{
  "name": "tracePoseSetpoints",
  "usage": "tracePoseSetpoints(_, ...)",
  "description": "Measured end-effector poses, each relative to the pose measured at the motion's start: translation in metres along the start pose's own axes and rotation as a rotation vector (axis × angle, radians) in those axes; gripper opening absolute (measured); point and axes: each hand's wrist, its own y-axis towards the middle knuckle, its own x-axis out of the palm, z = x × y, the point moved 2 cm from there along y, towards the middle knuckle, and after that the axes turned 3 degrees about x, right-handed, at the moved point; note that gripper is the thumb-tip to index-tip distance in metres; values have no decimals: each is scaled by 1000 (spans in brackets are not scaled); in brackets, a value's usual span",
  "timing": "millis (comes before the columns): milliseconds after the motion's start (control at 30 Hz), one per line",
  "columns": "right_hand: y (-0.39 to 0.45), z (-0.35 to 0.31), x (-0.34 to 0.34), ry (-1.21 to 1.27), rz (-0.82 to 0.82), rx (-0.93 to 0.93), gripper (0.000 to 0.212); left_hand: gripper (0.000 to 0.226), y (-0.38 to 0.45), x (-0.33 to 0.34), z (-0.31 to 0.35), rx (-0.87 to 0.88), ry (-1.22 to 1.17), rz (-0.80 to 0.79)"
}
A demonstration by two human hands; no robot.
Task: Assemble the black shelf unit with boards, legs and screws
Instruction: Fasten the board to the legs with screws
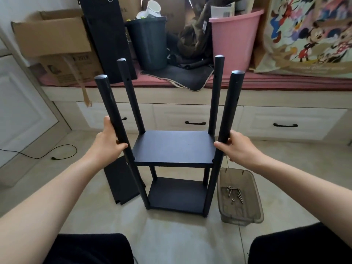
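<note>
Standing upright on the floor, half-built shelf unit (172, 168): stiff, probably light, likely top-heavy. Gripped by both near legs, left hand (108, 139) and right hand (237, 144) with fingers curled round the poles; best held there. Spare board (122, 182) lay beside. Brown tray (247, 216) at right held screws (235, 193).

Pale tiled floor (177, 229) underfoot. Ahead runs a cream drawer bench (196, 119) with black handles, cushioned red. Soft daylight throughout.
</note>
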Motion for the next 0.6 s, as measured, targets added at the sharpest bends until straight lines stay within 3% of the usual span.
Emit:
tracePoseSetpoints(167, -5, 0, -3, -57, -53, 41, 16, 34, -10, 7, 4, -346, 210, -232)
tracePoseSetpoints(300, -7, 0, -6, -52, -74, 59, 15, 34, -21, 21, 18, -382, 244, -526)
tracePoseSetpoints(400, -7, 1, -8, -47, -91, 82, 14, 35, -29, 41, 42, -218, 290, -622)
tracePoseSetpoints(500, -7, 2, -11, -72, -118, 92, 16, 25, -31, 69, 72, 160, 599, -503)
tracePoseSetpoints(600, -7, 3, -13, -104, -127, 91, 21, 19, -32, 101, 97, 401, 598, -440)
